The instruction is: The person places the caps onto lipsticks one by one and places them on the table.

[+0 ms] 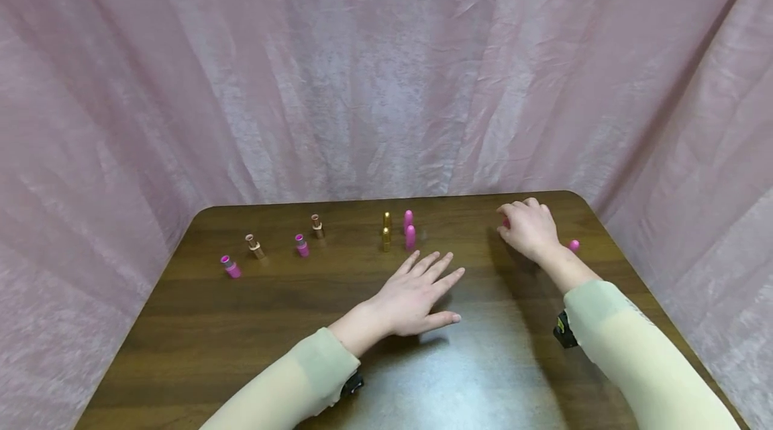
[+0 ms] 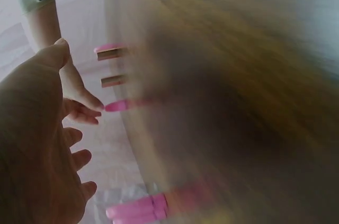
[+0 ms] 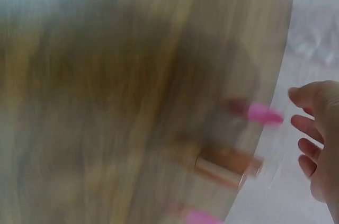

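Observation:
My left hand (image 1: 410, 296) hovers palm down over the middle of the table, fingers straight and spread, holding nothing. Just beyond its fingertips stand two pink lipstick tubes (image 1: 410, 237) and two gold lipstick tubes (image 1: 386, 239). At the far right, my right hand (image 1: 528, 227) hangs with bent, parted fingers by the rounded top of another pink lipstick tube (image 3: 265, 114). A small gap shows between its fingertips and that tube in the right wrist view. Beside the tube stands a copper-coloured lipstick tube (image 3: 220, 168), blurred. My right hand mostly covers this group in the head view.
Open-topped tubes stand at the left of the brown table (image 1: 253, 323): two magenta, such as this tube (image 1: 302, 246), and two gold, such as this tube (image 1: 317, 226). One more pink tube (image 1: 574, 245) shows past my right wrist. A pink curtain (image 1: 374, 68) hangs behind.

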